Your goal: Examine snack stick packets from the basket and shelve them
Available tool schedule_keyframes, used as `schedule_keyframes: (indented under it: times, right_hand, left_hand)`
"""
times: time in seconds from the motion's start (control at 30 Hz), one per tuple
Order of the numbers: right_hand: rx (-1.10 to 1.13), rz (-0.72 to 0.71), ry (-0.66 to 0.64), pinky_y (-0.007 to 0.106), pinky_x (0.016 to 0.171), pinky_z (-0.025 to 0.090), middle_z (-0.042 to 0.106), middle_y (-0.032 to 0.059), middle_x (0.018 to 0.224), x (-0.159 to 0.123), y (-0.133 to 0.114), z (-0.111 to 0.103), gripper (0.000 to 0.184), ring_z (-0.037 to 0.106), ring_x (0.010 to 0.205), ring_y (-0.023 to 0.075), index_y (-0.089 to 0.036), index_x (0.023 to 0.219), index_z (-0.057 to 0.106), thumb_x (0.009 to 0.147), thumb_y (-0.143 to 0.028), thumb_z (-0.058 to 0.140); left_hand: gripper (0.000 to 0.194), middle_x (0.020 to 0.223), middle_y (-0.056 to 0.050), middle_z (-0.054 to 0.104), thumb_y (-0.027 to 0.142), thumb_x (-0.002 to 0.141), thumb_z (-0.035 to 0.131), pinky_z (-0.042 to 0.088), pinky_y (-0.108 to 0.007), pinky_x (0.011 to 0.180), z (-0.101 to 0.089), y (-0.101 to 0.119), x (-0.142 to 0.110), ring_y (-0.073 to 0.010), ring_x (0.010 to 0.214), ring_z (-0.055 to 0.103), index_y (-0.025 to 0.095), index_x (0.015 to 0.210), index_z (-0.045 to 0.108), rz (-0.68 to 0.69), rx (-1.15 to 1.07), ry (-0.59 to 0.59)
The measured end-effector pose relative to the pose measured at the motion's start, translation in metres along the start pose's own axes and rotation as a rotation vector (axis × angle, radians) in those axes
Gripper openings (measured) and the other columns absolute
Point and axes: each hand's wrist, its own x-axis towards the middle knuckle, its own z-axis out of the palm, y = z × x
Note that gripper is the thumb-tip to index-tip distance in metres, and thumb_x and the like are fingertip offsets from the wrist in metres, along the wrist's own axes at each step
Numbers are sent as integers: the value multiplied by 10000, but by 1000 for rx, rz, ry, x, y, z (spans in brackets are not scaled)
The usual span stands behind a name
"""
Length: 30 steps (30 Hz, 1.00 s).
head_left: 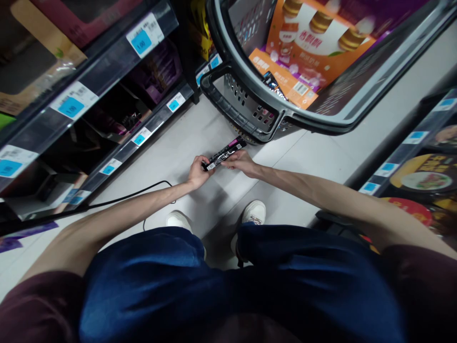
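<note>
A slim black packet (225, 152) with a pink end and a white label is held low over the floor in front of my feet. My left hand (198, 172) is closed on its near, white-labelled end. My right hand (240, 160) grips its middle from the right side, fingers curled over it. Both arms reach down past my blue trousers. Just beyond the packet stands a grey shopping basket (250, 107) holding an orange box (314, 43) printed with round cakes and a smaller orange pack (285, 78).
Dark store shelves (89, 100) with blue price tags run along the left, stocked with dark and purple boxes. More shelves with round packaged goods (424, 181) stand at the right. A black cable (117, 200) lies across the pale tiled floor by my white shoes (254, 212).
</note>
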Motion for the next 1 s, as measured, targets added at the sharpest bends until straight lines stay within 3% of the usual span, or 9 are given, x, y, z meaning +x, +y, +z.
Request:
schedule_keyframes:
  times: [0.2, 0.4, 0.57, 0.67, 1.0]
  right_hand:
    - [40, 2, 33, 225, 499, 461, 666, 30, 727, 1, -1, 2, 510, 563, 589, 114, -133, 773, 620, 417, -331, 926]
    - [123, -17, 22, 222, 515, 471, 701, 16, 829, -2, -4, 4, 653, 628, 707, 149, -179, 999, 599, 440, -276, 923]
    - [33, 2, 58, 229, 480, 447, 681, 38, 720, -1, -5, 2, 536, 575, 585, 121, -144, 820, 632, 481, -438, 925]
    - [-15, 5, 72, 231, 463, 427, 651, 40, 662, 2, -3, 1, 529, 553, 557, 112, -143, 701, 609, 478, -513, 914]
    - [-55, 24, 83, 245, 456, 367, 644, 35, 666, 1, -3, 2, 503, 506, 536, 97, -130, 695, 632, 449, -449, 933]
  left_hand:
    - [305, 929, -23, 560, 236, 657, 746, 418, -241, 663, 0, 1, 0, -135, 782, 515, 192, 887, 550, -42, -93, -45]
    - [363, 908, -24, 625, 303, 654, 783, 449, -244, 648, -1, 7, -2, -136, 766, 565, 188, 920, 564, -100, -233, -165]
    - [354, 929, -61, 670, 386, 750, 727, 526, -290, 692, 2, 4, -1, -174, 830, 648, 175, 989, 572, -174, -409, -272]
    - [357, 930, -74, 695, 396, 779, 713, 532, -292, 645, 3, 2, 0, -159, 725, 656, 167, 1015, 574, -221, -414, -316]
    - [294, 909, -76, 713, 356, 803, 685, 455, -249, 568, 2, -2, 0, -121, 615, 620, 141, 978, 585, -140, -298, -341]
